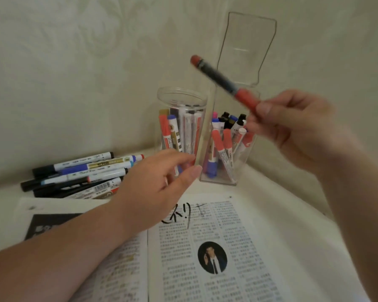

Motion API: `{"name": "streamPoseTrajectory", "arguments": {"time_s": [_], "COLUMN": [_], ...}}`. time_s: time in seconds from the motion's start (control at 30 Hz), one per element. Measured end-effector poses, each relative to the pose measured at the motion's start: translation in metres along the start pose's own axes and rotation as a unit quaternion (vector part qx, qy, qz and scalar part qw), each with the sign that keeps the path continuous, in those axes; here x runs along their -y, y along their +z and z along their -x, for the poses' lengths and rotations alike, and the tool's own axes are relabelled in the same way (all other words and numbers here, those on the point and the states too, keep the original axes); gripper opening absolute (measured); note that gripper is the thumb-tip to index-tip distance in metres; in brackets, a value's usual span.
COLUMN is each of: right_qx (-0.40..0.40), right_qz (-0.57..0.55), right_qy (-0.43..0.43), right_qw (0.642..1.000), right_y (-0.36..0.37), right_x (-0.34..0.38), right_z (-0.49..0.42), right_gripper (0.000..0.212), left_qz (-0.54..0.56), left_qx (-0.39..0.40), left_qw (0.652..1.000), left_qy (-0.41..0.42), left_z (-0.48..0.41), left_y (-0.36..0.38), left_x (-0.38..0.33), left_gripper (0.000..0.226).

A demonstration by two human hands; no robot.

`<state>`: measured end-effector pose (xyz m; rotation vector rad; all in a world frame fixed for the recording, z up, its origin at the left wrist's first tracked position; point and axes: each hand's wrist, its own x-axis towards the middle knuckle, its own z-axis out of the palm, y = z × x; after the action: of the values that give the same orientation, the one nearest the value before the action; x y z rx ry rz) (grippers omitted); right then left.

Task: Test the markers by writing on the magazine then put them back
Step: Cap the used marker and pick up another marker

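Observation:
My right hand (pixel 292 129) pinches the red cap end of a red-and-black marker (pixel 220 80), raised in the air above the containers and slanting up to the left. My left hand (pixel 155 188) hovers with relaxed fingers over the top of the open magazine (pixel 216 247), holding nothing, just in front of the round jar. Black pen strokes (pixel 179 214) mark the magazine's top margin. A round clear jar (pixel 181 127) and a square clear box (pixel 227 149) each hold several markers.
A pile of several loose markers (pixel 79 173) lies on the white table at the left, behind the magazine. The square box's clear lid (pixel 247 49) stands open against the patterned wall. The containers stand in the corner.

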<state>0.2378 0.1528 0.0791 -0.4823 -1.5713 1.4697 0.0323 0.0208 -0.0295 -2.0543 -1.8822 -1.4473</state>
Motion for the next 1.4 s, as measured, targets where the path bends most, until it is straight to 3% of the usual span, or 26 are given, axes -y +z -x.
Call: {"name": "streamPoseTrajectory", "arguments": {"time_s": [0.07,0.13,0.2,0.37,0.53,0.67,1.03,1.1,1.17,1.23,1.3,1.4], "right_qx": [0.047,0.101,0.153,0.157,0.131,0.115,0.09,0.045,-0.054,-0.123,-0.108,-0.015], "right_qz": [-0.015,-0.014,0.013,0.289,0.102,0.019,0.06,0.038,-0.003,0.032,0.056,0.076], "right_qy": [0.055,0.099,0.108,-0.016,-0.039,-0.048,-0.004,-0.001,0.022,0.029,0.05,0.128], "right_qw": [0.997,0.99,0.982,0.944,0.985,0.992,0.994,0.998,0.998,0.991,0.991,0.989], "right_y": [0.008,0.017,0.026,0.026,0.024,0.032,0.041,0.041,0.035,0.022,0.013,0.01], "right_x": [-0.03,-0.056,-0.075,-0.089,-0.092,-0.096,-0.091,-0.089,-0.09,-0.091,-0.091,-0.091], "right_z": [0.013,0.025,0.032,0.038,0.04,0.044,0.052,0.052,0.046,0.037,0.033,0.034], "right_gripper": [0.011,0.015,0.016,0.018,0.039,0.025,0.016,0.023,0.022,0.027,0.031,0.045], "left_qz": [0.072,0.131,0.148,0.22,0.162,0.121,0.068,0.082,0.113,0.136,0.143,0.105], "left_qx": [-0.003,-0.014,-0.016,0.032,0.141,0.154,0.134,0.128,0.133,0.127,0.118,0.136], "left_qw": [0.997,0.991,0.989,0.972,0.973,0.979,0.988,0.986,0.98,0.976,0.975,0.978], "left_qy": [0.002,0.006,-0.015,-0.077,-0.088,-0.06,-0.045,-0.067,-0.096,-0.113,-0.126,-0.121], "left_z": [0.0,0.001,0.002,0.004,0.008,0.007,-0.001,0.0,0.004,0.006,0.006,0.005], "left_y": [0.002,0.005,0.006,0.012,0.02,0.016,0.007,0.007,0.005,0.004,0.004,0.007], "left_x": [-0.004,-0.009,-0.011,-0.009,-0.007,-0.011,-0.017,-0.016,-0.013,-0.008,-0.005,-0.004], "left_gripper": [0.039,0.025,0.023,0.017,0.019,0.023,0.023,0.031,0.035,0.028,0.022,0.028]}}
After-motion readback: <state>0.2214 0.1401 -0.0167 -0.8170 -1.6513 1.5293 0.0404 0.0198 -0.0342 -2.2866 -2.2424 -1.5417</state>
